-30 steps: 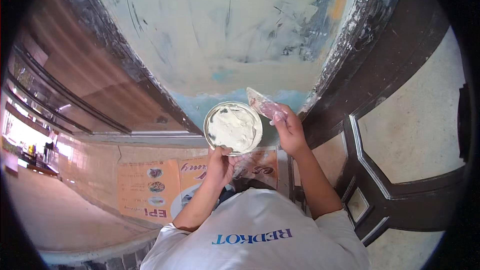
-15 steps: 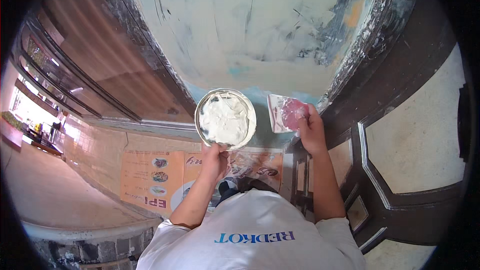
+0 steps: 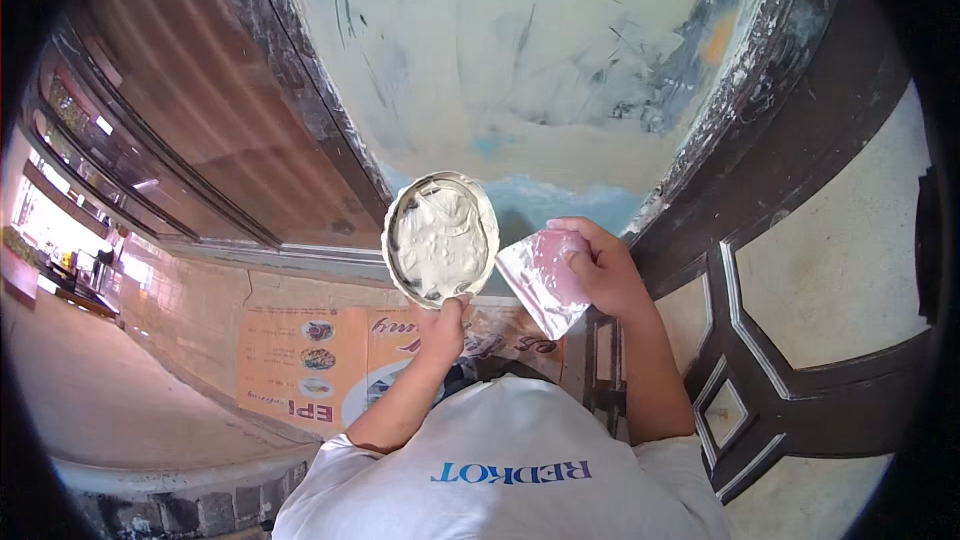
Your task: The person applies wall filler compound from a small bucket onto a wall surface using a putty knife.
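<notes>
My left hand (image 3: 445,325) grips the near rim of a round lid (image 3: 487,258) that carries a spread of cream-white putty (image 3: 440,235). The lid is tilted, its putty side toward me. In my right hand (image 3: 605,265) is a putty scraper (image 3: 545,280) with a pink grip and a wide, shiny flat blade, smeared white in places. My thumb lies on its pink part. The blade's left corner is close beside the lid's right edge. Ahead stands a pale green-grey panel (image 3: 500,60) with patchy putty, dark scratches and a bluish lower strip.
Dark frame posts flank the panel; the right post (image 3: 740,110) has white smears. A dark lattice door (image 3: 760,340) with pale panes stands at the right. An orange printed banner (image 3: 290,360) lies on the tiled floor. A brown glazed panel (image 3: 230,120) is at the left.
The scraper has turned and moved left and nearer, beside the lid; its blade now shows shiny. The lid has tilted and shifted slightly left.
</notes>
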### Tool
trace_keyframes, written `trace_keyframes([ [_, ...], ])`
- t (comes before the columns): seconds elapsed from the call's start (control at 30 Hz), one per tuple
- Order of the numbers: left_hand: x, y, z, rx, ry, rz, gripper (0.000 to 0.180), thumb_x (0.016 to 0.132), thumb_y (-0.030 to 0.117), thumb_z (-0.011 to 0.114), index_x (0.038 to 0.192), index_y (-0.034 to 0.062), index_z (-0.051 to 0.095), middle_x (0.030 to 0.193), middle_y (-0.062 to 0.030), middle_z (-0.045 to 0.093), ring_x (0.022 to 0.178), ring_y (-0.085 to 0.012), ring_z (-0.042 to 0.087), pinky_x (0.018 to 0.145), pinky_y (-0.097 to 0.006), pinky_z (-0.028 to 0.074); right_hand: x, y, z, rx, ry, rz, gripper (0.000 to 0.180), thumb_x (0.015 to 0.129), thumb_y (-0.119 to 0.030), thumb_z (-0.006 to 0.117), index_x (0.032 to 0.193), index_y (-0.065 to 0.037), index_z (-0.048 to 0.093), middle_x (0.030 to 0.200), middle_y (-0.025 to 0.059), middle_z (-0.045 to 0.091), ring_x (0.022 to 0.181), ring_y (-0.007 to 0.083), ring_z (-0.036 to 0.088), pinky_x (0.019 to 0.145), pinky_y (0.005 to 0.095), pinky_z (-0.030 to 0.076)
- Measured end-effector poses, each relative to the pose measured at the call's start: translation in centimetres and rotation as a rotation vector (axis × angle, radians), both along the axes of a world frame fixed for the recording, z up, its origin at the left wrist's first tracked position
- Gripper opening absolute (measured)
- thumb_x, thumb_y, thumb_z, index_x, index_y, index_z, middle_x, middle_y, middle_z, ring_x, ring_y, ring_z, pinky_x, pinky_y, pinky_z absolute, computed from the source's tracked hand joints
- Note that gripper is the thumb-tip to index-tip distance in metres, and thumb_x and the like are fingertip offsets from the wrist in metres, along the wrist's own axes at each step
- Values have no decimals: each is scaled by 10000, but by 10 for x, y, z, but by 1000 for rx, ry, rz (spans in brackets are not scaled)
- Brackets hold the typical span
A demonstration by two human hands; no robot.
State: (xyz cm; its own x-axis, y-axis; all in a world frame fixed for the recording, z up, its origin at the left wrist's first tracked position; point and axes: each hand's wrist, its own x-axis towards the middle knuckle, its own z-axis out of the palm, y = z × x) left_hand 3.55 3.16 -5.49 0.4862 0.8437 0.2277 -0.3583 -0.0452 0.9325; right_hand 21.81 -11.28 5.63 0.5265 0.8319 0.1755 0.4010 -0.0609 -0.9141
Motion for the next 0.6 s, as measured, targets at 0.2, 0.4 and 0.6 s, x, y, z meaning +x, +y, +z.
trace_keyframes([
  [0.2,-15,3,12,160,90,29,331,780,-10,500,1098,-61,576,1056,-87,633,915,-195,590,824,-296,450,-22,31,18,-90,119,-24,351,852,16,495,1182,-38,601,863,7,604,743,69,537,664,232,457],
  [0.4,-33,19,2,148,149,-62,328,777,-1,475,1082,-38,589,985,-76,630,884,-186,584,772,-275,459,-44,67,45,-35,-189,-210,296,851,-30,504,1126,-13,612,645,118,606,585,173,603,569,311,478],
  [0.6,-39,45,1,269,48,-92,688,703,-9,506,1346,-45,263,1294,-162,422,1193,-257,435,1018,-340,339,-50,92,47,127,-443,-196,378,847,-36,506,1222,-50,547,780,211,622,687,385,603,663,401,487],
])
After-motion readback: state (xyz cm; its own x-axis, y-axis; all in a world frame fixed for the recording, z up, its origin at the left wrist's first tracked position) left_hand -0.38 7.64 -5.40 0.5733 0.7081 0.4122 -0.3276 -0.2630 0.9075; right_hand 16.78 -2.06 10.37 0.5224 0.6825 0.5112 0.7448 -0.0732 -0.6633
